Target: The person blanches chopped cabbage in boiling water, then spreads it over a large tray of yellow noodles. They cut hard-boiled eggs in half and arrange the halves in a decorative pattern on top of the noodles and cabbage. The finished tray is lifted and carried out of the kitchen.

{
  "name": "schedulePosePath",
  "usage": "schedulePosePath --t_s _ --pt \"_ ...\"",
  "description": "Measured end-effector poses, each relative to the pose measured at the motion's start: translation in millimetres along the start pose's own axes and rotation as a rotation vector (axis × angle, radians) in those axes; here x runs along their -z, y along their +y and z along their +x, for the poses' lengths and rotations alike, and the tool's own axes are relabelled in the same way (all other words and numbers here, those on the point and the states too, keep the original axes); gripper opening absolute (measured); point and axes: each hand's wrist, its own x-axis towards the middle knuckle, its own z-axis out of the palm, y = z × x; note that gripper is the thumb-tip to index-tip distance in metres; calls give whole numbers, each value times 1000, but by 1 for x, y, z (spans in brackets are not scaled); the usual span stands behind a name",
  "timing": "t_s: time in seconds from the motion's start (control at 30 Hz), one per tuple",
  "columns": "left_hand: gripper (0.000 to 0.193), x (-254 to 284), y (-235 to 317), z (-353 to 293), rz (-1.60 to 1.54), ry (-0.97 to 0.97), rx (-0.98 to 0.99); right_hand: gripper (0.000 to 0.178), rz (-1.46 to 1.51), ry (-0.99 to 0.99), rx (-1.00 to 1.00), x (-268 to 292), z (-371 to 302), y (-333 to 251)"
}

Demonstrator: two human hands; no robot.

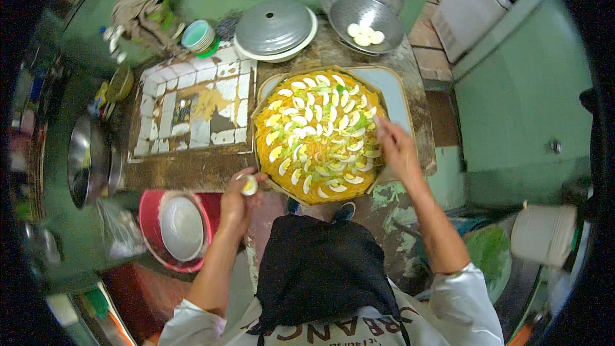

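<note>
A large round platter of yellow-orange noodles [314, 147] covers the middle front of the table, strewn with boiled egg slices and bits of pale green vegetable. At its near left edge, my left hand [238, 200] is closed around a cut boiled egg [248, 185], yolk showing. My right hand [398, 150] reaches over the platter's right edge, fingers pinched together; what they hold, if anything, is hidden. Several whole peeled eggs [365, 35] lie in a perforated metal colander [346, 16] at the back right.
A tiled sink [150, 115] is set in the counter at the left. A lidded pot [274, 29] and stacked cups [198, 37] stand behind. Below the counter sits a red basin [150, 218] with a metal bowl inside. A light tray [391, 86] lies under the platter.
</note>
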Motion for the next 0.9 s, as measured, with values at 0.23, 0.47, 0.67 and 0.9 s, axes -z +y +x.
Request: schedulePosePath --t_s 0.23,0.47,0.67,0.9 --pt "48 -79 8 65 224 -451 112 25 190 -3 -277 -91 -106 -86" --pt "43 -66 3 78 287 -544 201 24 204 167 -368 -145 -127 -111" --pt "38 -59 7 87 281 -535 261 25 167 219 -396 -169 -129 -100" --pt "35 -65 23 108 223 -582 349 25 234 237 -511 -183 -116 -82"
